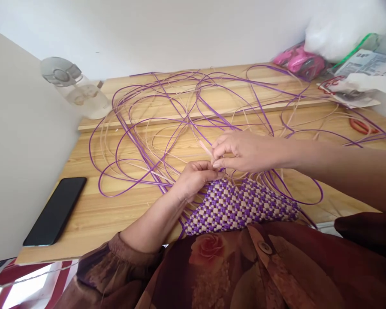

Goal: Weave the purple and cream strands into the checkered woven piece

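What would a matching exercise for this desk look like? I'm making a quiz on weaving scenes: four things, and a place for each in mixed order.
Things:
1. phone
2. bottle
3. woven piece
4. pink bag

Places:
A. far right, at the wall
B. near left edge of the desk
C. near edge, under the hands
D. far left, on the raised shelf

Pairs: 1-B, 2-D, 3-C, 4-A

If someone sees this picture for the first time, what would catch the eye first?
Probably the tangle of purple and beige strips spread across the wooden table. At the near edge, the left hand and right hand pinch a beige strip above a purple-and-beige checkered woven piece. A black phone lies at the left.
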### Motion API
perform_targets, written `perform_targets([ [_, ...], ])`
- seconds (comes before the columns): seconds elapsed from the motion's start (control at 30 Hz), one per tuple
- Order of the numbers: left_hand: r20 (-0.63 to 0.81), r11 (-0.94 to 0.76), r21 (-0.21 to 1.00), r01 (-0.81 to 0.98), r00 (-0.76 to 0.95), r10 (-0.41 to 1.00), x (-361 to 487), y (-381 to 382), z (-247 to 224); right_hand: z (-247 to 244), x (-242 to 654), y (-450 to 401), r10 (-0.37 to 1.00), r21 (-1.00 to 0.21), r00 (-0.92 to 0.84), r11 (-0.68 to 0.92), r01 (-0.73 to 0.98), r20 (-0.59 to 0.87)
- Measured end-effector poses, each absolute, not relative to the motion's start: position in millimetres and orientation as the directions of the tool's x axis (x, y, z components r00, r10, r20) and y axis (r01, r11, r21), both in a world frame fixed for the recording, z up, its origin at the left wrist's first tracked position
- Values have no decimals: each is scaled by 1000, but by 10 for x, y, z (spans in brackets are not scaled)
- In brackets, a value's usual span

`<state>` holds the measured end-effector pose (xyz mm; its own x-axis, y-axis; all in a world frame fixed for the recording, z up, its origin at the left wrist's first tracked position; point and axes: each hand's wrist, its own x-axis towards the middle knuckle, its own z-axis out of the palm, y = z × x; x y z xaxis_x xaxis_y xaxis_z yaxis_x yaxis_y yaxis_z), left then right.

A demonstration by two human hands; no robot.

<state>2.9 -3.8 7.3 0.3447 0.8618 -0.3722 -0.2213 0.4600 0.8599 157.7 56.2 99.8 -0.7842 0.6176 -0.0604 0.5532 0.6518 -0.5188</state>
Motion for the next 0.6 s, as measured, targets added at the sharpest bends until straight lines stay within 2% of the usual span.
perform_targets([
  [0.07,-394,474,856,-208,333,857,30,-32,63,1154,1536,645,632,-648,-773,567,508,-53],
  [0.13,-388,460,866,-193,320,864,28,-32,65,1350,1477,767,759,-833,-651,341,435,-29],
  [0.2,-374,443,876,-189,313,873,27,-35,73,1434,1439,847,814,-928,-576,159,336,-69],
  [0.27,-369,439,877,-194,313,875,28,-41,75,1338,1440,835,734,-909,-664,168,381,-143],
  [0.33,-361,439,873,-213,323,875,30,-46,66,1141,1469,756,589,-795,-763,312,519,-267],
  [0.4,-354,442,868,-227,342,870,32,-47,53,1017,1492,695,508,-678,-784,437,590,-355],
  [0.43,-358,448,865,-227,346,867,33,-46,47,1026,1490,696,526,-678,-782,442,587,-334],
  [0.5,-376,459,862,-215,335,864,34,-43,39,1193,1455,775,669,-832,-731,324,450,-136],
  [0.57,-383,456,868,-197,319,867,35,-39,40,1453,1407,913,818,-979,-565,184,84,105],
  [0.6,-381,451,872,-191,314,870,36,-37,42,1559,1392,970,845,-986,-509,151,-67,164],
])
